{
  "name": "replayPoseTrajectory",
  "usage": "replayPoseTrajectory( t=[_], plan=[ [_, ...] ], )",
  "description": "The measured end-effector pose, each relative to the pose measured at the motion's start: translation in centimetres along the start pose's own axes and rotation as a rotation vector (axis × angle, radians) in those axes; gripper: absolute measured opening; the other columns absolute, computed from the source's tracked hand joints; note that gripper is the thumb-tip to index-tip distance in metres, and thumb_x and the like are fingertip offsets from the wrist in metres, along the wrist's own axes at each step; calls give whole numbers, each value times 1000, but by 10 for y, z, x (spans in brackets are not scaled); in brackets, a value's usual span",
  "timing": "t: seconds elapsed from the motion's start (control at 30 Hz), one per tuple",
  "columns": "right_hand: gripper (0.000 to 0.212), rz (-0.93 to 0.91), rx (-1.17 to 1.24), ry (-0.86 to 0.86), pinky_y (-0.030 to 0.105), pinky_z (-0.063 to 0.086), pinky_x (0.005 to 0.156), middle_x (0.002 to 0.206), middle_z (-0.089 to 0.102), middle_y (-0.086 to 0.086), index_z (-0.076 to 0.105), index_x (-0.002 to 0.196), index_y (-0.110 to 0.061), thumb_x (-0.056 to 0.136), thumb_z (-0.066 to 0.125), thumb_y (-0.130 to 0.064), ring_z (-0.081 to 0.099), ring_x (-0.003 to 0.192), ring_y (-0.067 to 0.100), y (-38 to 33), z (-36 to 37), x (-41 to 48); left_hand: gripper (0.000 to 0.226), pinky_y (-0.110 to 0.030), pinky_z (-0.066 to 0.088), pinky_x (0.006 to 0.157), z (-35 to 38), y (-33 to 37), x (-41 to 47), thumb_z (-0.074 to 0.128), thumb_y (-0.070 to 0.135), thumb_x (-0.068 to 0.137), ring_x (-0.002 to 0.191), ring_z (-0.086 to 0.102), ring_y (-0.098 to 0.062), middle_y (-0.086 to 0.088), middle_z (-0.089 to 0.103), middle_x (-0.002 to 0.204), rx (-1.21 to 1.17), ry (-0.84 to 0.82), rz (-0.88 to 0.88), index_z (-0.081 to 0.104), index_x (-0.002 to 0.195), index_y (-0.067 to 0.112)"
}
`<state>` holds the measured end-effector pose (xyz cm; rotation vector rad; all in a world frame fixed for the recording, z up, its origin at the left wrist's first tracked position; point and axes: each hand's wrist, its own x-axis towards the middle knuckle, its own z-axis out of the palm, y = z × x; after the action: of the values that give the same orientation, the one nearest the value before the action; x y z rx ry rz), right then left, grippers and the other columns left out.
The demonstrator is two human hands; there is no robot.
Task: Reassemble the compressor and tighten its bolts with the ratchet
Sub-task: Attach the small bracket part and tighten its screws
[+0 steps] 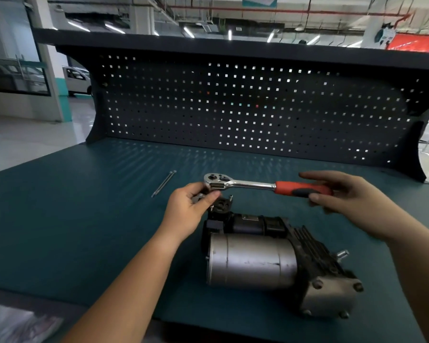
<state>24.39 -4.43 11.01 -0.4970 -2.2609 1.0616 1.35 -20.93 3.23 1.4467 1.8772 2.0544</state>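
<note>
"Above the compressor [253,266], why is the ratchet [248,185] held flat between both hands?"

"I'd guess the head is being set up. The left hand [186,209] pinches the drive end, fingers curled round it, and the right hand [352,194] holds the orange grip lightly between thumb and fingers. Something small and metallic sits under the left fingers; I can't tell what."

"And the compressor itself?"

"It's lying on its side on the teal workbench [84,219], just in front of the hands, touched by neither. Dull silver cylinder, black finned body, a grey end cap [332,298] with bolt heads at its corners. The black bracket [222,205] at the far end has small studs standing up."

"The two long bolts [164,183]?"

"Parked side by side further back on the left — within reach, probably meant to go in next."
</note>
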Motion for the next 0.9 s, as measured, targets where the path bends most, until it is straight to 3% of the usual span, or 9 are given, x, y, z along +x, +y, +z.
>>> replayPoseTrajectory(
  t=[0.13, 0.27, 0.37, 0.43, 0.5, 0.63, 0.73, 0.8, 0.9],
  plan=[
    [53, -37, -91, -51, 18, 47, 52, 85, 62, -6, 61, 112, -40, 64, 76, -23, 59, 51, 6, -14, 9, -40, 31, -7, 45, 74, 1, -2, -6, 67, 1, 83, 80, 63, 10, 25, 70, 78, 2, 45, 18, 67, 81, 32],
    [58, -148, -176, -129, 7, 40, 50, 87, 66, -14, 57, 113, -47, 72, 80, -14, 58, 50, -2, -27, 39, -70, 34, -8, 45, 70, 3, -4, -7, 68, -2, 81, 74, 63, 8, 21, 70, 75, 6, 82, 13, 66, 78, 32],
    [54, -91, -57, -153, 12, 40, 56, 76, 65, -9, 53, 116, -54, 66, 71, -40, 54, 55, -1, -37, 68, -89, 27, -14, 51, 72, 4, -1, -5, 75, 5, 77, 77, 66, 0, 18, 71, 79, -21, 141, -1, 68, 81, 31],
    [55, 20, 91, -149, 21, 40, 59, 68, 61, 0, 52, 119, -50, 72, 74, -33, 51, 56, 5, -41, 87, -97, 26, -15, 52, 70, 5, 2, -4, 78, 8, 72, 75, 67, -2, 17, 71, 78, -18, 150, -5, 67, 80, 30],
    [58, 124, 241, -156, 15, 40, 57, 66, 64, -2, 50, 119, -45, 74, 78, -20, 53, 55, 5, -48, 102, -102, 28, -11, 49, 66, 7, 6, -3, 79, 6, 69, 71, 66, 0, 17, 70, 74, 22, 123, 11, 67, 77, 30],
    [69, 195, 440, -195, 9, 40, 53, 60, 66, -12, 46, 117, -44, 58, 77, -26, 56, 51, -2, -66, 123, -103, 32, -6, 43, 59, 11, 11, -1, 82, 3, 66, 62, 61, 5, 20, 66, 66, 130, 143, 38, 64, 68, 29],
    [62, 182, 395, -266, 11, 44, 57, 66, 67, -17, 43, 109, -53, 65, 80, -30, 61, 59, -2, -71, 118, -96, 26, -5, 42, 58, 8, 12, 2, 79, 7, 70, 62, 60, 6, 22, 66, 65, 176, 136, 36, 64, 65, 28],
    [54, 171, 338, -308, 16, 45, 50, 66, 67, -12, 51, 102, -53, 56, 77, -41, 60, 54, 4, -72, 98, -87, 29, -6, 43, 58, 2, 11, 6, 78, 6, 72, 60, 59, 7, 24, 65, 62, 166, 96, 17, 64, 65, 29],
    [39, 108, 299, -332, 14, 35, 36, 55, 61, -1, 66, 101, -29, 62, 69, -29, 47, 39, 6, -62, 57, -64, 29, -5, 44, 58, -3, 12, 10, 77, 5, 74, 62, 61, 8, 25, 66, 63, 125, 36, -3, 66, 69, 32]
  ],
)
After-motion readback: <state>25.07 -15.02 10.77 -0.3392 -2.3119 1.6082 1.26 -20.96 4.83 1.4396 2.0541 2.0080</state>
